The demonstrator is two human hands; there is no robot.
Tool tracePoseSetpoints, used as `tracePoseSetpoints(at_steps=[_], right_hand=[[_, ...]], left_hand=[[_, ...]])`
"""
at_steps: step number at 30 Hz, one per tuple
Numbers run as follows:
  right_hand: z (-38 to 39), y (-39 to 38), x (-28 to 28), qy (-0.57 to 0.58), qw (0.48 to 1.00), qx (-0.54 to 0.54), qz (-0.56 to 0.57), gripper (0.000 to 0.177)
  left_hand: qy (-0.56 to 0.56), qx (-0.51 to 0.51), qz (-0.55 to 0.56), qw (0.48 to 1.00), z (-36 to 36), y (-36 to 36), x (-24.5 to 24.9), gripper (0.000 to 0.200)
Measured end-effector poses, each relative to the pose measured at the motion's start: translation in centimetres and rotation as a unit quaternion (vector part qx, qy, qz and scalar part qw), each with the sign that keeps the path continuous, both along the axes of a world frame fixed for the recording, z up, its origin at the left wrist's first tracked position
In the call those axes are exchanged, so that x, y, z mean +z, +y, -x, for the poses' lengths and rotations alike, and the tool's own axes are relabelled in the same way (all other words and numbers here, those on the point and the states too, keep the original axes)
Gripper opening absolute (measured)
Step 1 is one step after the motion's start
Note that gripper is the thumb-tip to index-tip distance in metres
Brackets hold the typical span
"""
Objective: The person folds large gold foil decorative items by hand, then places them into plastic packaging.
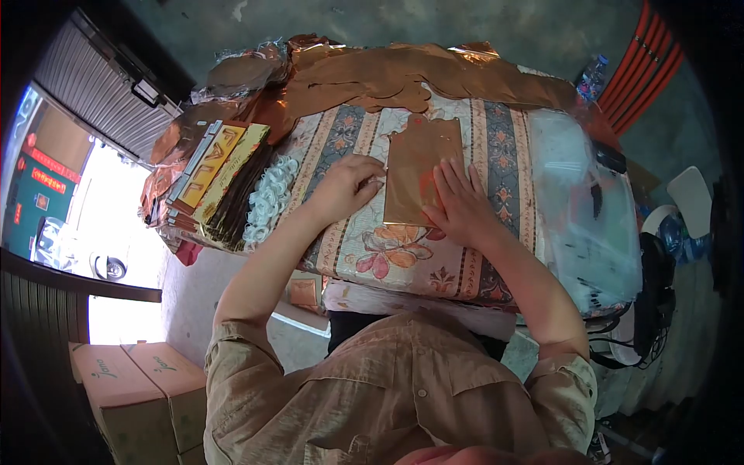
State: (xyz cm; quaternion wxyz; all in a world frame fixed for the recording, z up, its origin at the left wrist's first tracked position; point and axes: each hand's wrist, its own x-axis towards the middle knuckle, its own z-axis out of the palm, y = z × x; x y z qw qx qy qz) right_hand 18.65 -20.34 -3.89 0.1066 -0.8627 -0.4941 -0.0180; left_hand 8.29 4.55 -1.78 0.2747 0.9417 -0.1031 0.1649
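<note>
A flat copper-coloured foil packet (pixel 411 170) lies upright on the flowered cloth of the padded table (pixel 372 252). My right hand (pixel 460 203) rests flat on the packet's lower right part, its fingers stretched out. Beside the packet's left edge is my left hand (pixel 350 184), with the fingers curled and the fingertips near that edge; whether they pinch anything is too small to tell. To the left lie a heap of white rings (pixel 271 194) and a stack of printed packets with yellow labels (pixel 225 170).
Copper foil sheets (pixel 349 77) spread along the far edge. Clear plastic bags (pixel 577 209) cover the right side, with a water bottle (pixel 593 77) behind them. Red bars (pixel 639 66) stand at the far right. Cardboard boxes (pixel 139 376) are at the lower left.
</note>
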Motion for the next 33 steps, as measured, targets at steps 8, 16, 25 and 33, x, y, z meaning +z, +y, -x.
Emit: tracePoseSetpoints(at_steps=[8,16,25,33], right_hand=[[-0.1,-0.1,-0.2,-0.01,1.0,0.003,0.001,0.074],[0.0,0.0,-0.1,-0.015,1.0,-0.002,-0.008,0.074],[0.0,-0.1,0.0,-0.013,1.0,0.001,0.006,0.074],[-1.1,-0.5,-0.3,0.074,0.995,0.012,-0.071,0.069]], left_hand=[[-0.035,-0.046,-0.065,0.996,-0.9,0.1,-0.4,0.021],[-0.013,-0.054,-0.022,0.998,-2.0,0.8,-1.1,0.023],[-0.01,0.056,-0.032,0.998,-1.8,-2.2,-0.4,0.055],[-0.028,0.046,-0.062,0.997,-1.8,-2.1,-1.4,0.037]])
